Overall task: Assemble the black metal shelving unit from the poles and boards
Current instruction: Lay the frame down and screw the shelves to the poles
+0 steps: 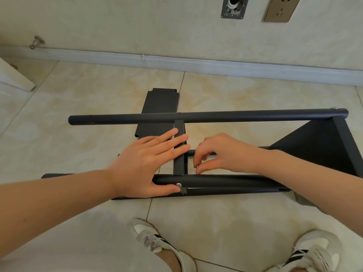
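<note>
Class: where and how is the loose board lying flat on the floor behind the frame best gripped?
Probably the far short edge of the board, from the wall side: it lies flat, and the far pole crosses over its near part, so that end lifts free.

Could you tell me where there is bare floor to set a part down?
Bare tile between far pole and baseboard, right of the loose board. Crowded at the middle board, where left hand and right hand, pinching a screw, work.
</note>
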Action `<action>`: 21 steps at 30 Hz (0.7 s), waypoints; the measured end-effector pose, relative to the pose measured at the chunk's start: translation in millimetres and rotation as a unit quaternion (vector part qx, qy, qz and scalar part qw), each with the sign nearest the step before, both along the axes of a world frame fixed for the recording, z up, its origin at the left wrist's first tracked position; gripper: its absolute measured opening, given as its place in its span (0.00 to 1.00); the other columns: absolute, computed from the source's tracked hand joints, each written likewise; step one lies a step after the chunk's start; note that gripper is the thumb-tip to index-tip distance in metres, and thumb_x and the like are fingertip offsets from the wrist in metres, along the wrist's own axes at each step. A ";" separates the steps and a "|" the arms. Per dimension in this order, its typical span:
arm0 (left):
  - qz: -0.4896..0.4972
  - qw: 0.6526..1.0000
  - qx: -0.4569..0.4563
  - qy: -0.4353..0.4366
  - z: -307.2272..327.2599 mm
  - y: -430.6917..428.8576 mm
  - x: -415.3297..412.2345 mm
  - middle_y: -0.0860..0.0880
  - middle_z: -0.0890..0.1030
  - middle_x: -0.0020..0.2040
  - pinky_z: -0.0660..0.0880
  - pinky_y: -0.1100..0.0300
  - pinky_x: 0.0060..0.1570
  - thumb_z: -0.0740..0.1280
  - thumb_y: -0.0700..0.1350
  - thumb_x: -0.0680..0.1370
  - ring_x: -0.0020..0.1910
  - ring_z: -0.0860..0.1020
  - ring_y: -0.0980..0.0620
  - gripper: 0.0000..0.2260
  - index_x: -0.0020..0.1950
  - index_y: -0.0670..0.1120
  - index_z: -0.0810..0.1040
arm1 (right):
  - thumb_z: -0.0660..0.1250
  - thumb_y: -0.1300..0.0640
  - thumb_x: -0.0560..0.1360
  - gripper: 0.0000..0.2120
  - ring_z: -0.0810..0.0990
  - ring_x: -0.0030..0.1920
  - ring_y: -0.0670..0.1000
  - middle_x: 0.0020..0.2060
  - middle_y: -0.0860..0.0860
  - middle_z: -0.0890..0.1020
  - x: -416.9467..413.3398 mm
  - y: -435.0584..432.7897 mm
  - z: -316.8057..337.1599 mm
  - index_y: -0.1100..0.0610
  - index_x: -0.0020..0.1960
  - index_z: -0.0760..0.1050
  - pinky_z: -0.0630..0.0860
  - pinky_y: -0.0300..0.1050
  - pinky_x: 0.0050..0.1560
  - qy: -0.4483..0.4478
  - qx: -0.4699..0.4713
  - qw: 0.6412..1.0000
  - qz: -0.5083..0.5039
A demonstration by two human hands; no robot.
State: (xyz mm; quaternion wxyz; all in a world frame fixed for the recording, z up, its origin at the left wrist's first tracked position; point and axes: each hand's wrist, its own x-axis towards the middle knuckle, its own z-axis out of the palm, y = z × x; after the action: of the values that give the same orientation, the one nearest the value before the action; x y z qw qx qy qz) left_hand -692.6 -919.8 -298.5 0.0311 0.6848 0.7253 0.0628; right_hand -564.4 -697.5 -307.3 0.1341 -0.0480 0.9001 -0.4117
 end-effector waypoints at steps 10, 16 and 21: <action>0.002 1.000 0.002 -0.007 -1.6 0.0 -0.3 0.53 0.60 0.80 0.65 0.56 0.70 0.57 0.71 0.77 0.80 0.55 0.52 0.37 0.79 0.50 0.64 | 0.67 0.61 0.79 0.08 0.84 0.48 0.52 0.45 0.52 0.86 -16.8 -6.6 -20.0 0.58 0.53 0.84 0.81 0.44 0.55 -0.145 -0.197 0.965 -0.090; -0.003 1.000 0.007 -0.007 -1.8 1.0 -0.1 0.52 0.60 0.80 0.66 0.56 0.70 0.57 0.71 0.77 0.80 0.55 0.51 0.36 0.79 0.52 0.59 | 0.70 0.60 0.76 0.07 0.84 0.52 0.54 0.45 0.52 0.87 -25.5 -14.0 -18.1 0.60 0.52 0.84 0.81 0.45 0.56 -0.181 -0.222 0.953 -0.096; -0.003 1.000 0.009 -0.014 -1.7 0.7 -0.1 0.52 0.60 0.80 0.69 0.53 0.69 0.60 0.70 0.76 0.80 0.56 0.51 0.37 0.79 0.52 0.60 | 0.71 0.62 0.75 0.08 0.84 0.47 0.51 0.46 0.56 0.86 -25.9 -18.0 -19.3 0.63 0.52 0.83 0.81 0.47 0.56 -0.205 -0.234 0.945 -0.098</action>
State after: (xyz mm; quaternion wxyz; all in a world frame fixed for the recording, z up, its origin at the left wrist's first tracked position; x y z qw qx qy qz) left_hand -692.7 -919.0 -300.1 0.0351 0.6862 0.7223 0.0787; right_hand -590.2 -715.5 -326.6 0.2593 0.0959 0.7318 -0.6229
